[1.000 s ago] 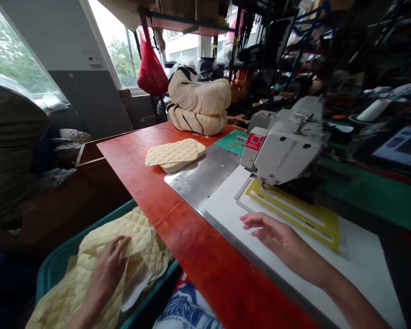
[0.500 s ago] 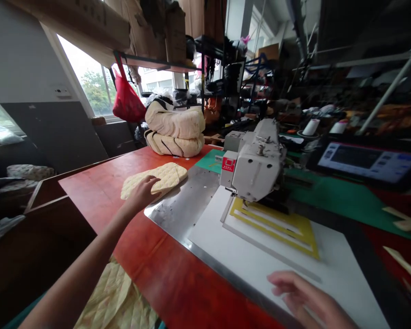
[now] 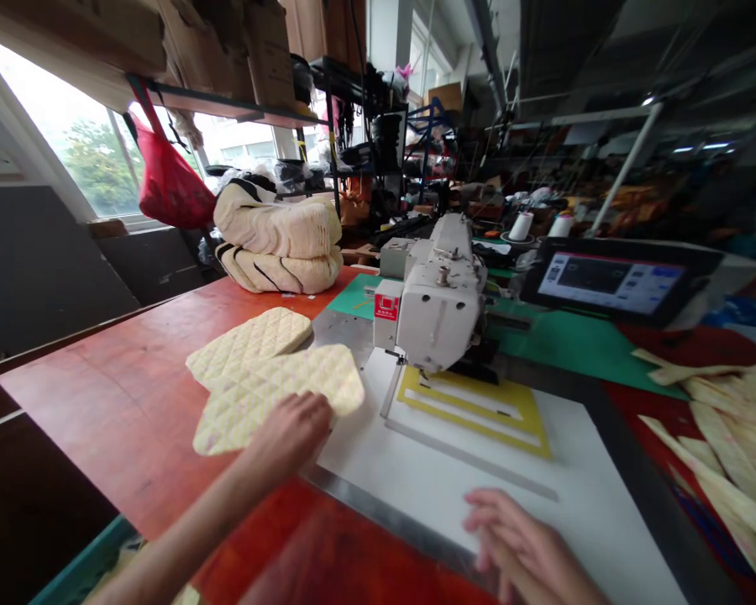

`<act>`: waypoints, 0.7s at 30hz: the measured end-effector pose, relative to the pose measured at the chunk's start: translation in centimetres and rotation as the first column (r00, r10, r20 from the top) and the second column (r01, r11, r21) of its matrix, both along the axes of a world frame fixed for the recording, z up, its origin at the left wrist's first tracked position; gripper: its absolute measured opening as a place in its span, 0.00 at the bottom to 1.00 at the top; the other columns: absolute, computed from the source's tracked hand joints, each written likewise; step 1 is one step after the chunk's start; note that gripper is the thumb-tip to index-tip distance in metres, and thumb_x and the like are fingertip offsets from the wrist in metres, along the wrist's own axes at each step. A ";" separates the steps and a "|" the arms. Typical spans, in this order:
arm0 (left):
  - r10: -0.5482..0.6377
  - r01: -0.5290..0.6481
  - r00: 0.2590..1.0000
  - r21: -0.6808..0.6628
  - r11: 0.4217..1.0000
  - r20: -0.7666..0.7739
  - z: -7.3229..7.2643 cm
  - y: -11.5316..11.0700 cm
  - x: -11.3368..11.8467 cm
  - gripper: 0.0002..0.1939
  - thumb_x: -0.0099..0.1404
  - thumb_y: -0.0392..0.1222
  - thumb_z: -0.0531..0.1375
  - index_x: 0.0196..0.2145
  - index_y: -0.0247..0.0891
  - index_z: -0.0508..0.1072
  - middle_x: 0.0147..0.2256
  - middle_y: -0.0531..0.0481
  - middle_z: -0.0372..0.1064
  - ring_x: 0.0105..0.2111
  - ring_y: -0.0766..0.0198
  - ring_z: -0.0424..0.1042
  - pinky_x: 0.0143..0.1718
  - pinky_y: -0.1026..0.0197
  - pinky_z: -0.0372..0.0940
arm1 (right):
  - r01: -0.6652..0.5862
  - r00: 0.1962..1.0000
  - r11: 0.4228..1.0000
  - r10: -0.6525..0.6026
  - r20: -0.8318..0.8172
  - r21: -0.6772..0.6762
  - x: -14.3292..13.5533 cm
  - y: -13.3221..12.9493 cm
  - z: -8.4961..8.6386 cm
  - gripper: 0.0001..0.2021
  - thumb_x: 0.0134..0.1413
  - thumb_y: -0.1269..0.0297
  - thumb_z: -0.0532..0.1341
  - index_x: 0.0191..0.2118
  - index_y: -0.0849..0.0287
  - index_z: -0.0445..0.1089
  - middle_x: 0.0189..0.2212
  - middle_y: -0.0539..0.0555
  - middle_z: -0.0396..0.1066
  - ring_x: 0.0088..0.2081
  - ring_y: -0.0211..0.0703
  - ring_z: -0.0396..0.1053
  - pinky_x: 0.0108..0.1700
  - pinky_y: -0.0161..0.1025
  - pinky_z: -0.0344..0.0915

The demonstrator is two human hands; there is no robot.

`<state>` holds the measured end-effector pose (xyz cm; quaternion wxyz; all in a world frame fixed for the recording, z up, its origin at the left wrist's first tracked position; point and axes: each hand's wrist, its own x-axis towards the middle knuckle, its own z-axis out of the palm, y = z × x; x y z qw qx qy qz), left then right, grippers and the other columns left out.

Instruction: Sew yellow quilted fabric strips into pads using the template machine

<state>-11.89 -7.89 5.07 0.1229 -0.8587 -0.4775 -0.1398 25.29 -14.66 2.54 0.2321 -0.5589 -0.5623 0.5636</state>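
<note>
My left hand point(image 3: 299, 428) grips the near edge of a cream quilted pad point(image 3: 270, 391), its fingers closed and the thumb hidden. This pad overlaps a stack of similar pads point(image 3: 252, 336) on the red table and reaches over the metal plate. My right hand point(image 3: 510, 533) hovers with fingers apart over the white sheet point(image 3: 403, 470), holding nothing. A yellow frame with slots point(image 3: 479, 412) lies on that sheet beneath the head of the sewing machine point(image 3: 441, 302).
Folded cream bundles point(image 3: 277, 235) stand at the table's point(image 3: 113, 378) back. A lit screen point(image 3: 611, 277) is right of the machine, near white thread cones point(image 3: 520, 225). Cream fabric strips point(image 3: 731, 437) lie far right. A teal bin point(image 3: 88, 559) is lower left.
My left hand has moved right and nearer, pulling one pad off the stack. My right hand stays over the white sheet. The view has turned right.
</note>
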 end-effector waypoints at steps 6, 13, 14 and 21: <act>-0.443 0.394 0.878 0.253 0.883 0.181 -5.8 -8.2 11.3 0.10 0.74 0.34 0.52 0.35 0.34 0.71 0.32 0.47 0.72 0.31 0.61 0.71 0.32 0.59 0.67 | -0.069 0.987 0.984 0.043 -0.153 -0.165 -3.6 0.2 -2.6 0.45 0.46 0.20 0.54 0.49 0.62 0.55 0.34 0.53 0.66 0.21 0.30 0.65 0.17 0.23 0.55; -0.470 0.449 0.845 0.139 0.882 0.255 -4.5 -8.7 9.3 0.17 0.78 0.38 0.46 0.48 0.29 0.73 0.42 0.41 0.77 0.42 0.60 0.76 0.46 0.62 0.72 | 0.093 0.992 0.969 -0.109 -0.057 -0.228 -0.6 -1.5 -3.3 0.48 0.41 0.18 0.54 0.46 0.63 0.58 0.32 0.51 0.65 0.18 0.28 0.64 0.15 0.23 0.52; -0.488 0.471 0.831 0.130 0.873 0.268 -4.4 -8.7 9.4 0.16 0.78 0.37 0.47 0.48 0.28 0.72 0.41 0.41 0.77 0.41 0.60 0.76 0.45 0.61 0.73 | 0.068 0.993 0.964 -0.091 -0.076 -0.257 -0.9 -1.6 -2.9 0.48 0.41 0.18 0.54 0.46 0.64 0.59 0.33 0.52 0.66 0.17 0.28 0.64 0.14 0.23 0.51; -0.549 0.559 0.764 0.079 0.826 0.337 -4.7 -8.5 11.9 0.13 0.76 0.34 0.48 0.46 0.28 0.72 0.34 0.40 0.75 0.36 0.58 0.76 0.39 0.59 0.74 | 0.066 0.975 0.969 -0.113 -0.190 -0.239 -2.5 -1.6 -1.0 0.42 0.48 0.22 0.54 0.41 0.65 0.59 0.31 0.52 0.66 0.21 0.31 0.67 0.18 0.24 0.58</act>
